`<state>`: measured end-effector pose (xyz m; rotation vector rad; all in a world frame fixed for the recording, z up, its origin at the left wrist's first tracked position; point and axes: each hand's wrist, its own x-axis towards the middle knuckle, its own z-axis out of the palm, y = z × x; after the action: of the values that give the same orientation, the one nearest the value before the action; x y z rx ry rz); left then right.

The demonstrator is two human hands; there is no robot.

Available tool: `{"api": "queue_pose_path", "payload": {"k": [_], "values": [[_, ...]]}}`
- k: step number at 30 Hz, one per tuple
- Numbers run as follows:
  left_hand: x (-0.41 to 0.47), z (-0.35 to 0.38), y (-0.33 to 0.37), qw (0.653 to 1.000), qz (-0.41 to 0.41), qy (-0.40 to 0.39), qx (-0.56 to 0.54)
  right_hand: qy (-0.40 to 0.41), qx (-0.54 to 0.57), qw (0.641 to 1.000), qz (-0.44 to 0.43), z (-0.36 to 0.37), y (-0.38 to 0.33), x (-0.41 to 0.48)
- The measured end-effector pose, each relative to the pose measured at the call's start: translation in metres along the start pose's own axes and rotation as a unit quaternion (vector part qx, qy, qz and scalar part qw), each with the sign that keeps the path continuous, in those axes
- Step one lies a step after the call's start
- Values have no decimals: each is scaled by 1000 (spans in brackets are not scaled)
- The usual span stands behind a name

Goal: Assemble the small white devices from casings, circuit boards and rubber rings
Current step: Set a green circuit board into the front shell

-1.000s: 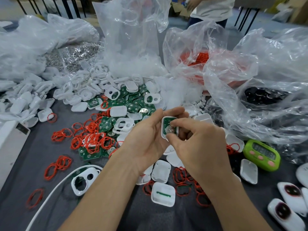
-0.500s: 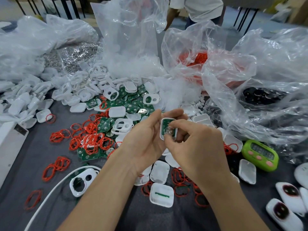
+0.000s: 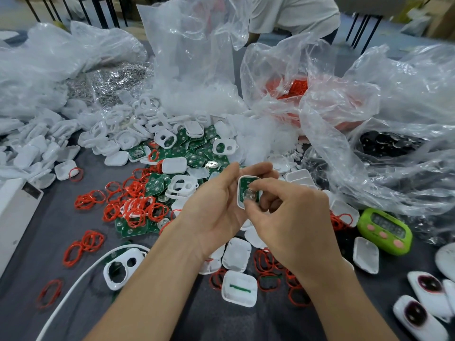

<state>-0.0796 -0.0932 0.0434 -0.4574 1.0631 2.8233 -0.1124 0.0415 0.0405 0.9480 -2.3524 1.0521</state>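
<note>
Bright, even, diffuse light is cast from above; only faint, soft-edged shadows are seen on the grey tablecloth [image 3: 209,321] in the lower frame. White glare is thrown off the clear plastic bags [image 3: 394,107] across the upper half. Lines are bowed by wide-angle distortion near the edges, and the top background is rendered soft.

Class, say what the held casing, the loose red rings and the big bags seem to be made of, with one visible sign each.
Casing: probably moulded plastic, white and smooth, with rounded edges. Red rings: likely rubber, thin, matt, lying bent out of round. Bags: thin clear plastic film, crinkled, shiny, see-through.
</note>
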Motion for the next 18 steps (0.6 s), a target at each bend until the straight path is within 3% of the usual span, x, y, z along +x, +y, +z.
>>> {"api": "queue_pose_path", "payload": {"k": [10, 15, 18], "values": [[1, -2, -2, 999, 30, -35, 18, -6, 29, 999, 23, -1, 1, 1], [7, -3, -3, 999, 36, -35, -5, 73, 210, 962, 157, -7, 9, 8], [6, -4, -3, 999, 31, -34, -12, 80, 236, 946, 207, -11, 17, 11]]}}
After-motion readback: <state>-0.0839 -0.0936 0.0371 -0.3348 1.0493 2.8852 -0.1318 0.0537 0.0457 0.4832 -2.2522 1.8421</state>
